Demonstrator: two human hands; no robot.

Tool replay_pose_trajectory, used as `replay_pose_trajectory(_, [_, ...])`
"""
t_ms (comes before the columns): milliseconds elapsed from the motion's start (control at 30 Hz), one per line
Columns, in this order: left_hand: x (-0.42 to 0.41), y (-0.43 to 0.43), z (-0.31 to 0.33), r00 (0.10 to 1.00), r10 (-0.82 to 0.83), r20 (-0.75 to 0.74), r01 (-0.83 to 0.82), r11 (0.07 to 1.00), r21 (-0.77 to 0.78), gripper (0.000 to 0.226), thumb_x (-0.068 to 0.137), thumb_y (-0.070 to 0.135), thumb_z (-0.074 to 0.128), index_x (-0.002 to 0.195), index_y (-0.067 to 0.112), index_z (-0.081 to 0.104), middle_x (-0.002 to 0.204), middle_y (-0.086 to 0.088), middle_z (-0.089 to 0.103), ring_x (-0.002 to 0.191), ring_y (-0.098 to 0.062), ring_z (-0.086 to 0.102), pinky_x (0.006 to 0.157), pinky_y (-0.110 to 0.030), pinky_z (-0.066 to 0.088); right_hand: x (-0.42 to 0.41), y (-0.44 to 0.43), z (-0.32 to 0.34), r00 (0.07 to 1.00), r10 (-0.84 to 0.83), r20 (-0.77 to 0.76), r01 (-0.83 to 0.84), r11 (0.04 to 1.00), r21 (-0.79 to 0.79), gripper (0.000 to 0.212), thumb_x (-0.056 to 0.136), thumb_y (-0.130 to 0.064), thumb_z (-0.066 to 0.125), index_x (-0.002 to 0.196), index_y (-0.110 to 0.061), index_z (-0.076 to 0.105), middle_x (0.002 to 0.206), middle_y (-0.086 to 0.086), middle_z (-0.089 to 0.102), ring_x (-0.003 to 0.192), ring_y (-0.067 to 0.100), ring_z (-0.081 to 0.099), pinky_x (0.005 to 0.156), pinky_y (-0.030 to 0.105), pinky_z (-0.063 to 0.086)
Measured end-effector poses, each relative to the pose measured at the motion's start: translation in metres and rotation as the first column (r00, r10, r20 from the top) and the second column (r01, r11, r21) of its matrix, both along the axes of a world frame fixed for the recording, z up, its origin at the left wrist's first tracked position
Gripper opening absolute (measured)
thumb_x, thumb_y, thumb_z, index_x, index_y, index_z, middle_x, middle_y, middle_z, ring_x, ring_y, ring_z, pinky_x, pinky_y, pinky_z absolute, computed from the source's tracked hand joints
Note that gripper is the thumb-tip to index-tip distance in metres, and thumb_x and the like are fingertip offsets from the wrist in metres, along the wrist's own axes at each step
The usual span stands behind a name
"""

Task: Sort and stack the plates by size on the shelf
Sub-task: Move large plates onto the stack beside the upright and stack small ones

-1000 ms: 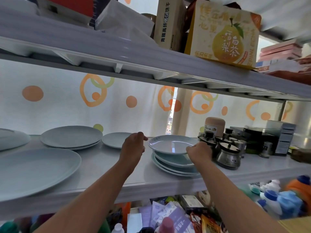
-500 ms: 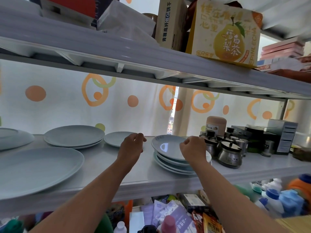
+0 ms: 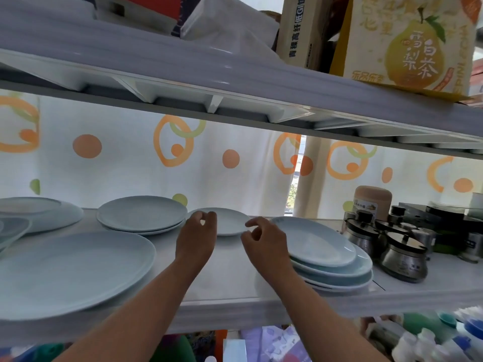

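Both hands are reaching in with a loose, half-open grip, holding nothing. The left hand [image 3: 196,240] is curling thumb and fingers right at the left rim of the small plate [image 3: 226,221], and the right hand [image 3: 264,242] is doing the same at its right rim; can't tell if the fingertips are actually touching yet.

That small plate is sitting alone toward the back of the shelf [image 3: 235,288], between the pair of medium plates [image 3: 142,215] on the left and the stack of plates [image 3: 332,259] on the right. A big plate [image 3: 70,270] is lying at the front left, with more plates at the far left edge.

Handling-wise, this looks like glazed ceramic: stiff, smooth, probably slippery and definitely chippable. I'd guess it's light enough for one hand, but pinching opposite rims, thumbs on top and fingers underneath, seems safest. The metal jars [image 3: 403,259] are crowding the right stack, so watch the clearance there.
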State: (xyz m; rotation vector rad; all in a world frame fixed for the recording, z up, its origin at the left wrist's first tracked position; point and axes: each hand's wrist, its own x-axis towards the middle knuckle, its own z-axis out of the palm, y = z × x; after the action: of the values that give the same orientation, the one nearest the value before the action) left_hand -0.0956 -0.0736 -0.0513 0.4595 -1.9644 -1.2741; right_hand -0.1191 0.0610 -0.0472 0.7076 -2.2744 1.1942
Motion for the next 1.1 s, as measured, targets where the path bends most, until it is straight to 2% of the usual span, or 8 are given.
replay_pose_trajectory(200, [-0.018,-0.012,0.002,1.0,0.031,-0.005,-0.031,0.996,0.081,0.03,0.089,0.031,0.038,0.094,0.015,0.062,0.081,-0.008,0.063,0.084,-0.031,0.06,0.069,-0.034,0.04,-0.022,-0.035,-0.016,0.979,0.034,0.203,-0.022,0.998,-0.058,0.029,0.085,-0.015,0.049,0.114,-0.016,0.055,0.056,-0.007,0.05,0.057,0.009,0.05,0.057,0.017,0.04])
replay_pose_trajectory(300, [-0.028,-0.013,0.003,0.999,-0.027,-0.045,0.033,0.99,0.14,0.022,0.088,0.025,0.04,0.077,0.023,0.058,0.076,-0.006,0.059,0.074,-0.027,0.054,0.068,-0.032,0.037,-0.038,-0.054,-0.02,0.945,0.041,0.325,-0.022,0.998,-0.062,0.038,0.087,-0.019,0.047,0.125,-0.017,0.048,0.078,0.0,0.06,0.082,0.018,0.059,0.074,0.025,0.043])
replay_pose_trajectory(500, [-0.031,-0.014,-0.009,0.987,-0.106,-0.119,0.12,0.986,0.113,0.023,0.091,0.012,0.041,0.08,0.022,0.058,0.065,0.005,0.051,0.061,-0.017,0.049,0.066,-0.029,0.037,-0.063,-0.074,-0.023,0.906,-0.05,0.42,0.064,0.998,-0.018,0.039,0.091,-0.022,0.042,0.129,-0.017,0.048,0.124,0.013,0.058,0.109,0.027,0.055,0.09,0.03,0.041])
replay_pose_trajectory(567, [-0.03,-0.016,-0.01,0.983,-0.128,-0.13,0.147,0.979,0.144,0.023,0.091,0.012,0.04,0.08,0.023,0.057,0.066,0.005,0.052,0.059,-0.013,0.048,0.066,-0.032,0.04,-0.068,-0.075,-0.026,0.921,-0.083,0.381,0.085,0.996,0.01,0.026,0.091,-0.02,0.043,0.103,-0.013,0.064,0.101,0.013,0.065,0.098,0.027,0.059,0.083,0.03,0.044])
replay_pose_trajectory(633, [-0.03,-0.017,-0.01,0.985,-0.127,-0.117,0.145,0.976,0.161,0.025,0.09,0.011,0.039,0.076,0.024,0.057,0.064,0.003,0.051,0.055,-0.014,0.047,0.061,-0.031,0.038,-0.07,-0.076,-0.029,0.936,-0.102,0.338,0.091,0.995,0.047,0.03,0.09,-0.018,0.043,0.064,-0.01,0.055,0.064,0.007,0.054,0.066,0.022,0.052,0.061,0.029,0.04])
replay_pose_trajectory(667, [-0.03,-0.016,-0.009,0.985,-0.129,-0.111,0.146,0.974,0.17,0.026,0.089,0.012,0.039,0.075,0.025,0.057,0.06,0.003,0.05,0.052,-0.015,0.046,0.056,-0.03,0.036,-0.07,-0.076,-0.03,0.939,-0.108,0.326,0.092,0.994,0.065,0.033,0.089,-0.018,0.043,0.058,-0.009,0.049,0.056,0.004,0.047,0.057,0.018,0.046,0.055,0.028,0.034])
replay_pose_trajectory(967, [-0.028,-0.013,-0.008,0.982,-0.169,-0.079,0.181,0.966,0.184,0.021,0.088,0.011,0.041,0.081,0.016,0.06,0.051,0.0,0.048,0.043,-0.013,0.043,0.046,-0.027,0.03,-0.066,-0.07,-0.029,0.935,-0.103,0.338,0.122,0.992,-0.037,0.02,0.092,-0.022,0.045,0.096,-0.007,0.058,0.085,0.007,0.057,0.081,0.023,0.054,0.07,0.026,0.038])
replay_pose_trajectory(1100, [-0.026,-0.014,-0.009,0.981,-0.176,-0.079,0.189,0.958,0.215,0.021,0.088,0.011,0.041,0.08,0.017,0.06,0.051,0.0,0.047,0.041,-0.012,0.042,0.045,-0.025,0.03,-0.068,-0.071,-0.03,0.918,-0.104,0.382,0.128,0.991,-0.038,0.031,0.093,-0.023,0.045,0.115,-0.008,0.06,0.108,0.014,0.065,0.101,0.026,0.059,0.082,0.028,0.043])
